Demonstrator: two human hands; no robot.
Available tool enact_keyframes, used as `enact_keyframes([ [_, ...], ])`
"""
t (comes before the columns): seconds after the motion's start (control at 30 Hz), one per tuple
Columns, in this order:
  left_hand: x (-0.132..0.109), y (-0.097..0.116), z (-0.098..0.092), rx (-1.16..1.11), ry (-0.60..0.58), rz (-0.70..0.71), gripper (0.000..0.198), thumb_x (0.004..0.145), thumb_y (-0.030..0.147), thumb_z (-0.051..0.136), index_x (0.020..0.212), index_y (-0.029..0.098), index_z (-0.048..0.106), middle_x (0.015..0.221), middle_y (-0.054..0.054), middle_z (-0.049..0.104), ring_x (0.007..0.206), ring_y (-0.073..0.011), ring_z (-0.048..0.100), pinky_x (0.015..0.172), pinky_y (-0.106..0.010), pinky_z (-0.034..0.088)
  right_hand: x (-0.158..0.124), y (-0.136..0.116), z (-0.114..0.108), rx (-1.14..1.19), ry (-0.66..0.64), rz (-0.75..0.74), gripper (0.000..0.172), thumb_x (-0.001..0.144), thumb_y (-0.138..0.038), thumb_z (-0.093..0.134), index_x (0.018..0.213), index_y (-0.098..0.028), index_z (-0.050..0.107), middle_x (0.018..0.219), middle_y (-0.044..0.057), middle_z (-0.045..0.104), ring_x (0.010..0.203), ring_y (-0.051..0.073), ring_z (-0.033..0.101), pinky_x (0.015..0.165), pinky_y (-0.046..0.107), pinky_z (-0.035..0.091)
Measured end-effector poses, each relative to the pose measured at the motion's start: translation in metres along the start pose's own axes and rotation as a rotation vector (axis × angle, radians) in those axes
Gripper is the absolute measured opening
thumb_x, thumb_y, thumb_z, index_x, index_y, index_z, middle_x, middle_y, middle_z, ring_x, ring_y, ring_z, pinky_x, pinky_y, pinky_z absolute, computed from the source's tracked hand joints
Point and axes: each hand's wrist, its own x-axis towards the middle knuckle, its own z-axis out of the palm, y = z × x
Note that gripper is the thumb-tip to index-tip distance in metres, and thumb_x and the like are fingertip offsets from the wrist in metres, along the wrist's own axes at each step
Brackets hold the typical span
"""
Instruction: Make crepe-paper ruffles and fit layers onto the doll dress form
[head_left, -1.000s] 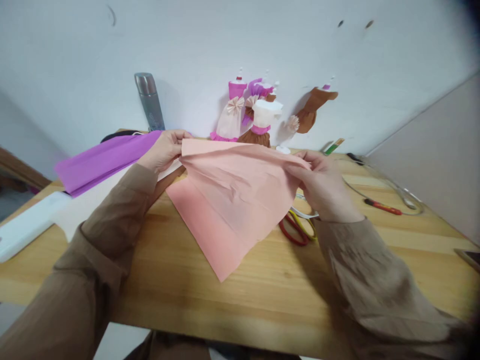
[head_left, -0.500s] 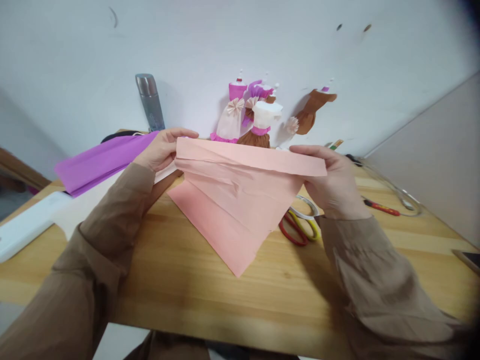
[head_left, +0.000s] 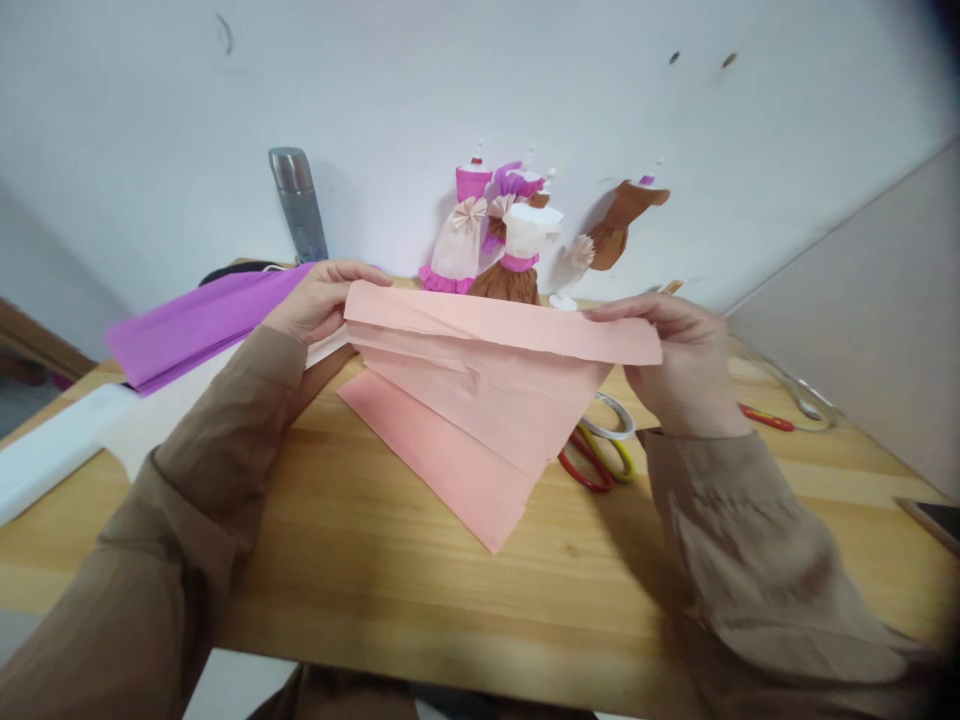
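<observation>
Stretched between my two hands is a sheet of pink crepe paper (head_left: 480, 375), with a folded strip along its top edge and its lower part hanging to a point over the table. My left hand (head_left: 322, 297) pinches the strip's left end. At the other end, my right hand (head_left: 679, 355) grips the strip with the thumb or fingers partly behind the paper. Below my right hand lie scissors with red and yellow handles (head_left: 592, 462), their blades hidden under the paper. A roll of tape (head_left: 611, 418) is beside them.
Purple paper (head_left: 202, 325) and white paper (head_left: 161, 405) lie at left, near a white device (head_left: 60, 450). A flask (head_left: 298, 205) and several small paper-dressed mannequins (head_left: 521, 235) stand by the wall. A red-handled tool (head_left: 766, 417) and a phone-like object (head_left: 937, 525) are at right.
My right hand has moved slightly right and down, drawing the folded strip a little wider. The hanging tip of the pink paper has swung slightly right.
</observation>
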Motion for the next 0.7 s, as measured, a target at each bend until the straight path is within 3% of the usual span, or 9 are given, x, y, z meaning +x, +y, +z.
enact_keyframes([
  [0.1, 0.001, -0.001, 0.001, -0.026, 0.044, -0.001, 0.016, 0.061, 0.01, 0.078, 0.076, 0.016, 0.078, 0.079, -0.005, 0.076, 0.075, -0.0165, 0.071, 0.073, -0.024, 0.058, -0.002, -0.007, -0.004, -0.129, -0.079, -0.018, 0.007, 0.072, -0.018, 0.078, 0.076, -0.024, 0.079, 0.08, 0.002, 0.077, 0.073, 0.016, 0.068, 0.067, 0.027, 0.054],
  [0.23, 0.0, -0.001, 0.001, -0.055, 0.089, -0.007, 0.015, 0.062, 0.007, 0.075, 0.075, 0.014, 0.078, 0.076, -0.006, 0.075, 0.074, -0.0169, 0.071, 0.071, -0.025, 0.057, -0.003, -0.018, -0.007, -0.179, -0.257, -0.036, 0.008, 0.079, -0.023, 0.072, 0.081, -0.025, 0.08, 0.098, 0.004, 0.078, 0.091, 0.021, 0.072, 0.081, 0.032, 0.057],
  [0.4, 0.0, 0.0, 0.001, -0.04, 0.022, -0.016, 0.009, 0.061, 0.006, 0.073, 0.067, 0.013, 0.076, 0.07, -0.005, 0.072, 0.065, -0.0142, 0.067, 0.06, -0.021, 0.053, -0.001, -0.021, -0.014, -0.278, -0.36, -0.082, 0.016, 0.082, -0.02, 0.066, 0.075, -0.028, 0.078, 0.101, 0.002, 0.077, 0.097, 0.021, 0.07, 0.082, 0.032, 0.056],
  [0.57, 0.0, 0.001, 0.001, 0.02, -0.013, -0.012, 0.007, 0.062, 0.011, 0.074, 0.067, 0.014, 0.076, 0.07, -0.005, 0.072, 0.063, -0.0131, 0.066, 0.059, -0.021, 0.053, 0.003, -0.017, -0.02, -0.056, -0.304, 0.199, 0.005, 0.071, -0.024, 0.073, 0.068, -0.024, 0.069, 0.105, 0.003, 0.075, 0.084, 0.021, 0.071, 0.074, 0.033, 0.056],
  [0.63, -0.001, 0.002, 0.001, 0.05, -0.029, -0.02, 0.007, 0.062, 0.012, 0.075, 0.068, 0.015, 0.077, 0.071, -0.005, 0.073, 0.065, -0.0142, 0.067, 0.061, -0.023, 0.055, 0.003, -0.015, -0.017, 0.026, -0.308, 0.296, 0.014, 0.075, -0.038, 0.072, 0.08, -0.025, 0.071, 0.105, 0.006, 0.075, 0.079, 0.021, 0.072, 0.072, 0.035, 0.057],
  [0.7, -0.001, 0.003, 0.001, 0.073, -0.051, -0.027, 0.008, 0.061, 0.014, 0.077, 0.069, 0.015, 0.077, 0.071, -0.006, 0.073, 0.066, -0.0156, 0.068, 0.062, -0.024, 0.055, 0.001, -0.013, -0.012, -0.044, -0.355, 0.32, 0.029, 0.08, -0.047, 0.066, 0.099, -0.026, 0.072, 0.106, 0.007, 0.074, 0.085, 0.022, 0.071, 0.074, 0.035, 0.056],
])
